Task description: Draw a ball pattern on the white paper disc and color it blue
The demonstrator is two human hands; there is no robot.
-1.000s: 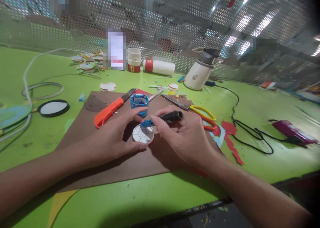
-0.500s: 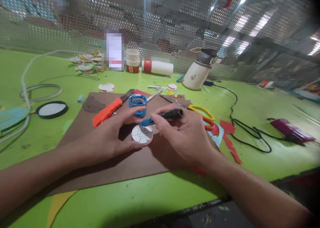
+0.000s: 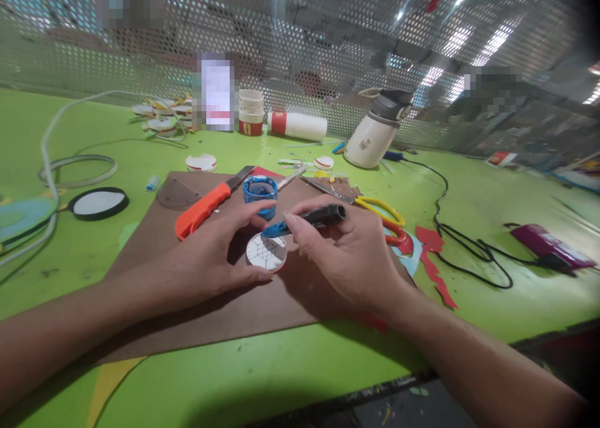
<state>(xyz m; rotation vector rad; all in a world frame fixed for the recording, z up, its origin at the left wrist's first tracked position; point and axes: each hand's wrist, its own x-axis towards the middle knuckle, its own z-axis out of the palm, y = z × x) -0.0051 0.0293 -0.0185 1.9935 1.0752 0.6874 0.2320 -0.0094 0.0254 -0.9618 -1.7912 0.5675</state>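
My left hand (image 3: 210,253) holds a small round white disc (image 3: 265,253) between thumb and fingers. It looks like a paper cup bottom with a red edge, and dark web-like lines cover its top. My right hand (image 3: 344,247) is closed around a black marker (image 3: 323,215) with a blue front end, whose point is at the disc's far rim; whether it touches I cannot tell. Just beyond my left fingers stands a blue roll-shaped ring (image 3: 259,197). An orange-handled utility knife (image 3: 204,210) lies left of it. All these are over a brown board (image 3: 225,325).
Scissors (image 3: 379,209) with yellow and red handles lie beyond my right hand, near red paper scraps (image 3: 435,265). Farther back on the green table (image 3: 262,378) are paper cups (image 3: 300,127), a white jug (image 3: 372,137) and a phone (image 3: 217,94). A black cable (image 3: 443,194) runs along the right.
The disc appears slightly turned, with its lines at a different angle. Both hands keep nearly the same places, and the view has shifted a little.
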